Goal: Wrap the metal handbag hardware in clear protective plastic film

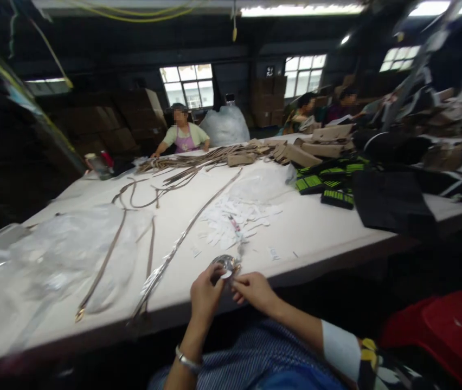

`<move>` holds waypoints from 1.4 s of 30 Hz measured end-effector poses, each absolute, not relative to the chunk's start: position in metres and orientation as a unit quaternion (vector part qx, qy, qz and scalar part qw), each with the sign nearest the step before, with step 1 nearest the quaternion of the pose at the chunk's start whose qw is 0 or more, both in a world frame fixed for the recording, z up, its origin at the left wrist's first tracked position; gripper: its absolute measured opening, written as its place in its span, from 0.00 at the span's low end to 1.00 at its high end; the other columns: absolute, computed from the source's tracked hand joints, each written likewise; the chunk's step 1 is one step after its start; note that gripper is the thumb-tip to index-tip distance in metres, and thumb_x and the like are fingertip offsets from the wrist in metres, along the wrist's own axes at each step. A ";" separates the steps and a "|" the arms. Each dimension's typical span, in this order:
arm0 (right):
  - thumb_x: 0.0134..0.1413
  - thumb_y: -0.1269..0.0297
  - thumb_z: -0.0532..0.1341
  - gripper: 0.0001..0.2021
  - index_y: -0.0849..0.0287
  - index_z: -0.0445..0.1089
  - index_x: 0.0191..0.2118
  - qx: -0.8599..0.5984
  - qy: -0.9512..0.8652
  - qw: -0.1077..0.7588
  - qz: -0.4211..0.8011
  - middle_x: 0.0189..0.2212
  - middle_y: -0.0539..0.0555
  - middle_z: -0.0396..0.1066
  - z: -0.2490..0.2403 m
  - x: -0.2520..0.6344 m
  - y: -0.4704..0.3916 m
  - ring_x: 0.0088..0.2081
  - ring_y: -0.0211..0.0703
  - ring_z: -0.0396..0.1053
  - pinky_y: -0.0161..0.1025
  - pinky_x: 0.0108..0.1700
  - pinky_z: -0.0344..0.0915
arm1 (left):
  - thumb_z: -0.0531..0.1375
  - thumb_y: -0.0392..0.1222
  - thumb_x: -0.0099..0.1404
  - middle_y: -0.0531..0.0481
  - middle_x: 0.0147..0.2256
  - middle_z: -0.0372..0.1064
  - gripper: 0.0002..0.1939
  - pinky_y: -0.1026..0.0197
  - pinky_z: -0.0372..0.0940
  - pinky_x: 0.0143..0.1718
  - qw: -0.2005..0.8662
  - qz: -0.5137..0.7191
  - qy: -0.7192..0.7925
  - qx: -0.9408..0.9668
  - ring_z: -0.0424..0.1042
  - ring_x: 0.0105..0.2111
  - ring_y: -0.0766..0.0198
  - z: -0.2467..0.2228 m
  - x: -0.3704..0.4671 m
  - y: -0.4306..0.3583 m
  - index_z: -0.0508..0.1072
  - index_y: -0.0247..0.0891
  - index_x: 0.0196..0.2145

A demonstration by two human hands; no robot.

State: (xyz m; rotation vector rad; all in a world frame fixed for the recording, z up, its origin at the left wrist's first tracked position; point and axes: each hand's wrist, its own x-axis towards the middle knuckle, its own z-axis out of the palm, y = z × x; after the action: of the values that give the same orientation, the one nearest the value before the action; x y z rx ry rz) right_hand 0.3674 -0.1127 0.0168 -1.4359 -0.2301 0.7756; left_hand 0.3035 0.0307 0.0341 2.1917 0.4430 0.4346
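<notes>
At the table's front edge, my left hand [206, 292] grips a round, shiny silver disc-like thing [226, 261] with a whitish patch near my thumb; its kind is not clear. Just to the right, my right hand [257, 292] is closed in a pinch beside the disc's lower edge. Whatever lies between those fingertips is too small to make out. Beyond the hands is a small tool with a pinkish part [236, 226], lying on a heap of white paper slips [225, 214]. A long brown strap [198, 214] with silvery wrapping along its near part runs to the left.
Clear plastic bags [68, 244] and another brown strap [107, 260] cover the table's left side. Many straps [198, 160] lie at the back. Black-and-green pieces [328, 181] and black sheets [389, 203] are on the right. A co-worker [184, 135] sits across; others are farther right.
</notes>
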 end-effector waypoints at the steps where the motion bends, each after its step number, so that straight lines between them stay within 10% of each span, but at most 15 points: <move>1: 0.42 0.60 0.67 0.10 0.63 0.75 0.29 -0.647 -0.113 0.673 0.341 0.19 0.48 0.72 0.018 0.367 -0.119 0.21 0.37 0.70 0.36 0.28 0.69 | 0.61 0.37 0.58 0.53 0.38 0.79 0.12 0.59 0.68 0.44 0.418 0.184 0.176 0.872 0.77 0.41 0.59 0.034 0.304 0.028 0.73 0.44 0.42; 4: 0.49 0.60 0.65 0.19 0.57 0.71 0.48 -0.665 -0.194 0.655 0.304 0.30 0.51 0.77 0.021 0.373 -0.130 0.30 0.41 0.75 0.40 0.38 0.72 | 0.62 0.34 0.58 0.54 0.36 0.79 0.13 0.61 0.67 0.42 0.417 0.195 0.175 0.870 0.77 0.39 0.62 0.031 0.306 0.027 0.74 0.43 0.42; 10: 0.56 0.62 0.59 0.19 0.56 0.70 0.53 -0.604 -0.374 0.614 0.344 0.48 0.56 0.74 0.024 0.396 -0.135 0.47 0.47 0.74 0.47 0.51 0.69 | 0.61 0.31 0.57 0.57 0.38 0.78 0.19 0.65 0.67 0.41 0.426 0.202 0.163 0.867 0.77 0.38 0.66 0.029 0.306 0.028 0.73 0.46 0.46; 16: 0.49 0.71 0.58 0.15 0.50 0.79 0.39 -0.712 -0.433 0.538 0.128 0.42 0.53 0.75 0.026 0.413 -0.128 0.45 0.45 0.72 0.41 0.50 0.66 | 0.63 0.37 0.58 0.57 0.36 0.78 0.19 0.65 0.67 0.38 0.429 0.205 0.173 0.863 0.77 0.35 0.65 0.033 0.306 0.027 0.72 0.47 0.48; 22: 0.53 0.53 0.60 0.17 0.62 0.76 0.39 -0.715 -0.293 0.583 0.249 0.23 0.53 0.73 0.025 0.411 -0.114 0.24 0.40 0.69 0.36 0.28 0.66 | 0.64 0.40 0.58 0.54 0.36 0.78 0.18 0.63 0.69 0.40 0.465 0.193 0.185 0.844 0.77 0.35 0.64 0.034 0.306 0.030 0.72 0.44 0.48; 42: 0.53 0.53 0.57 0.16 0.60 0.75 0.28 -0.805 -0.344 0.419 0.240 0.16 0.50 0.71 0.044 0.413 -0.106 0.21 0.40 0.68 0.34 0.27 0.59 | 0.64 0.38 0.57 0.52 0.36 0.78 0.12 0.63 0.70 0.40 0.469 0.228 0.194 0.831 0.77 0.35 0.64 0.027 0.304 0.027 0.74 0.41 0.41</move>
State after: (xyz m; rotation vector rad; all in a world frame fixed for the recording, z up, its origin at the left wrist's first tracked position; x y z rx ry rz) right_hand 0.4126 -0.1064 0.0444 -2.0189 -0.8630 0.6020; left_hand 0.3039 0.0266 0.0266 2.0374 0.4757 0.5585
